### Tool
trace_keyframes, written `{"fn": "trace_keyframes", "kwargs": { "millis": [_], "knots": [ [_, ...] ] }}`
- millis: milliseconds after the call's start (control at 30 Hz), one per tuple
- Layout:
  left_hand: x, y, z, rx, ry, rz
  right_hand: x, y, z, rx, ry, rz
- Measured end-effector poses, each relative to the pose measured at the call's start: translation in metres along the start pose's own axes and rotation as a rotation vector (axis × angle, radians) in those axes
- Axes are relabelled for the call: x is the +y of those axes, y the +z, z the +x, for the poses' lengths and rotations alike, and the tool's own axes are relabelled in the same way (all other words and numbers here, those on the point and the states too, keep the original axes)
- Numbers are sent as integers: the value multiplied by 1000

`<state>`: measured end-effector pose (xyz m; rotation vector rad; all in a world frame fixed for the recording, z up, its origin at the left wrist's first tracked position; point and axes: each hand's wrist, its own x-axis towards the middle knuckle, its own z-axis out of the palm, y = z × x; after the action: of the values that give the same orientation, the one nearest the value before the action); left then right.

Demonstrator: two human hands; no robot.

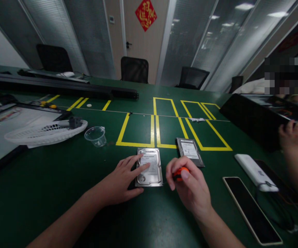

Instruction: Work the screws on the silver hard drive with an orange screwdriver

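A silver hard drive (152, 168) with a white label lies flat on the green table. My left hand (124, 179) rests on its left side, fingers spread over the label and thumb by the lower left corner. Just right of the drive, my right hand (190, 182) is closed around a screwdriver (181, 174) with an orange and black handle. Its tip cannot be made out clearly. Behind my right hand lies a second hard drive (189, 150), turned at a slant.
A clear plastic cup (95, 136) and a white woven basket (48, 132) stand left. At right lie a phone (252, 210), a white power bank (256, 172) and cables. Another person's hand (297, 136) touches a black case (252, 120). Yellow tape (135, 144) marks the table.
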<state>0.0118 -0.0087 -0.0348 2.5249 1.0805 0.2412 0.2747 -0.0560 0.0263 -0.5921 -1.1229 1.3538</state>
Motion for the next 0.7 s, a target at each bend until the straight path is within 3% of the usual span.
{"fn": "trace_keyframes", "kwargs": {
  "millis": [700],
  "knots": [
    [1, -1, 0, -13, -8, -9, -3, 0, 0, 2, 9, -49]
  ]
}}
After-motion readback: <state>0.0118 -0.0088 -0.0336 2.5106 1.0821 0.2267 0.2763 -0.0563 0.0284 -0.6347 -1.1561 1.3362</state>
